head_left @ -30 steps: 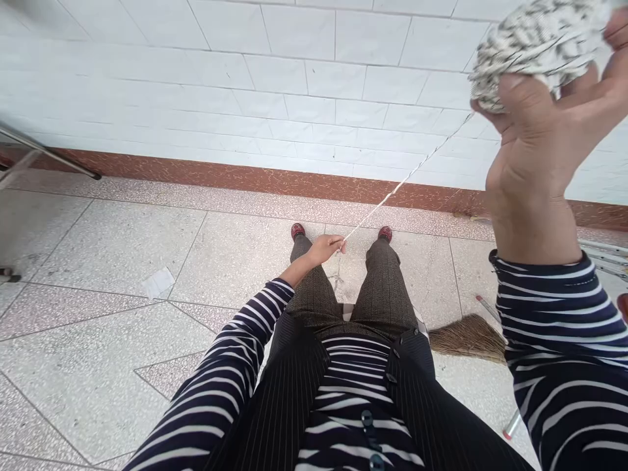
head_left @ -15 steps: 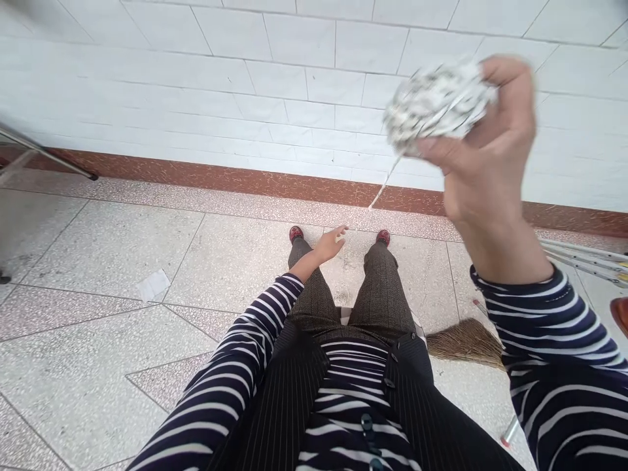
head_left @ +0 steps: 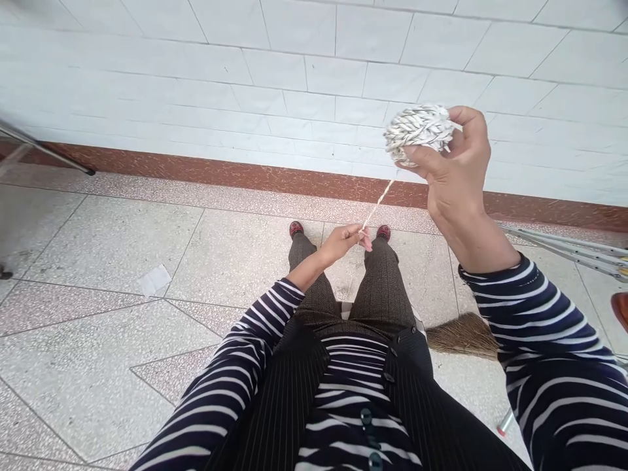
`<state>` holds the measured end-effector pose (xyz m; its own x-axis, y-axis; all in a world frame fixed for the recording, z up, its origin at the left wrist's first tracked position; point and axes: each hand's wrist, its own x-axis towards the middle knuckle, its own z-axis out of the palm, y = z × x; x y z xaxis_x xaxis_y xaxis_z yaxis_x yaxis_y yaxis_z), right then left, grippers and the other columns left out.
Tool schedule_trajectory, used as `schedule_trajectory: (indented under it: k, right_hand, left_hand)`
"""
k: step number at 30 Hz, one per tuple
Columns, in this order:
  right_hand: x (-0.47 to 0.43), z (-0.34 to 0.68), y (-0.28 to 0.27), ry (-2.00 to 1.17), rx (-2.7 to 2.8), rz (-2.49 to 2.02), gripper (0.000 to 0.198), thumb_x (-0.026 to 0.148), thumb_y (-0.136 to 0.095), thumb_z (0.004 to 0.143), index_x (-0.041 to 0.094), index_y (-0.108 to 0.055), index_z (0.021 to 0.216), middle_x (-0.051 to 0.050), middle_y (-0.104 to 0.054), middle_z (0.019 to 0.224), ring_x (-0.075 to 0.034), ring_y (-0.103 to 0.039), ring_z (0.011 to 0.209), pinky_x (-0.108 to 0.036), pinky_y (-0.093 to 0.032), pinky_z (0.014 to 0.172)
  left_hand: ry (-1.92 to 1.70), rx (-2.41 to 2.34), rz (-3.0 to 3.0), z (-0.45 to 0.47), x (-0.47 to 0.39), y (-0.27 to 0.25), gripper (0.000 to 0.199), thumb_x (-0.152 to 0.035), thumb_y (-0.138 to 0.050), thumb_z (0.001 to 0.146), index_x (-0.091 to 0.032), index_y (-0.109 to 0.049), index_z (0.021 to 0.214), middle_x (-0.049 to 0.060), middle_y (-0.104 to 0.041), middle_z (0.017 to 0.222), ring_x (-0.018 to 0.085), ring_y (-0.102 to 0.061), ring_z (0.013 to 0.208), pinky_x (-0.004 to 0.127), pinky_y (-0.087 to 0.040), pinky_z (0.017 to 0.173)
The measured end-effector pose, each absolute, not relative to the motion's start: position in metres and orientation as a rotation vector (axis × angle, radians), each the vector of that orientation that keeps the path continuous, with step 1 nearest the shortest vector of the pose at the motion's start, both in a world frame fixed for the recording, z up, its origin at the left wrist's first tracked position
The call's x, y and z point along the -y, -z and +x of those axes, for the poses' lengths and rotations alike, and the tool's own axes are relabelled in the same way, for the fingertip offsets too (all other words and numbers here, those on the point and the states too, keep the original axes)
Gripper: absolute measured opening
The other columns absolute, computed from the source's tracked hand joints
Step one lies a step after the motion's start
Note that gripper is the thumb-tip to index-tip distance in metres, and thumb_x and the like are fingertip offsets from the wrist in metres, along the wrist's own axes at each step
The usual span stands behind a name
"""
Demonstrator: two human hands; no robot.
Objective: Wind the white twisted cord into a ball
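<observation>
A wound ball of whitish twisted cord (head_left: pixel 420 133) is held up in front of the wall by my right hand (head_left: pixel 461 170), its thumb below and fingers behind. From the ball's underside a strand of cord (head_left: pixel 383 196) slants down to the left. My left hand (head_left: pixel 346 242) pinches that strand between thumb and fingers, low and over the gap between my legs. The strand looks fairly straight between both hands. Where its end lies past my left fingers, I cannot make out.
A white tiled wall (head_left: pixel 275 72) with a reddish-brown base strip stands ahead. A broom head (head_left: pixel 464 337) lies at right, near metal poles (head_left: pixel 569 245). A metal leg (head_left: pixel 49 150) reaches in at left. White paper (head_left: pixel 154 280) lies on the floor.
My right hand has lowered the ball and brought it slightly left. My left hand, formerly apart from the dangling strand with loose fingers, has moved right and closed on it.
</observation>
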<state>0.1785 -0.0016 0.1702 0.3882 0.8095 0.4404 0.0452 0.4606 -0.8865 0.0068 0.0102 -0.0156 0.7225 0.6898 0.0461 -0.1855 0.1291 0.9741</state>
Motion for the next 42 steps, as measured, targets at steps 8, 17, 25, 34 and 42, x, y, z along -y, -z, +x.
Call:
schedule_trajectory:
  k: [8,17,25,34,42]
  right_hand:
    - [-0.003,0.202,-0.167,-0.505,1.033,-0.951,0.055,0.014,-0.084,0.061,0.031,-0.049,0.100,0.001,-0.056,0.101,-0.018,-0.060,0.093,-0.038,-0.059,0.072]
    - [0.015,0.166,-0.149,-0.811,1.390,-1.022,0.066,0.032,-0.093,0.054,0.030,-0.055,0.107,0.002,-0.063,0.106,-0.023,-0.063,0.103,-0.044,-0.059,0.086]
    - [-0.001,0.192,-0.145,-0.624,1.513,-1.192,0.058,0.024,-0.089,0.055,0.028,-0.060,0.105,0.000,-0.060,0.102,-0.025,-0.060,0.103,-0.042,-0.058,0.084]
    - [0.000,0.209,-0.072,-0.566,1.479,-1.712,0.056,0.028,-0.085,0.057,0.025,-0.062,0.109,-0.007,-0.060,0.115,-0.030,-0.057,0.103,-0.048,-0.052,0.083]
    - [0.032,0.202,-0.047,-1.341,1.518,-1.510,0.058,0.021,-0.077,0.060,0.026,-0.067,0.118,-0.004,-0.066,0.110,-0.025,-0.061,0.096,-0.042,-0.052,0.081]
  left_hand:
    - [-0.438,-0.553,1.407,-0.023,-0.009,0.042,0.025,-0.037,-0.062,0.091,-0.012,-0.065,0.093,0.008,-0.073,0.084,0.019,-0.070,0.083,0.036,-0.052,0.089]
    - [-0.716,-0.638,1.554,0.007,-0.026,0.015,0.046,-0.032,-0.067,0.088,-0.018,-0.058,0.130,0.012,-0.066,0.126,0.023,-0.061,0.119,0.041,-0.043,0.106]
    - [-0.623,-0.508,1.481,0.011,0.006,-0.006,0.047,-0.058,-0.046,0.098,-0.012,-0.060,0.101,0.005,-0.069,0.073,0.014,-0.065,0.061,0.028,-0.051,0.067]
    - [-0.451,-0.719,2.293,-0.026,0.008,-0.033,0.037,-0.038,-0.041,0.103,-0.017,-0.064,0.082,0.003,-0.064,0.069,0.016,-0.060,0.067,0.025,-0.041,0.069]
    - [-0.596,-0.691,2.089,-0.011,-0.035,-0.049,0.036,-0.037,-0.053,0.096,-0.016,-0.066,0.070,0.000,-0.066,0.067,0.013,-0.059,0.065,0.024,-0.040,0.069]
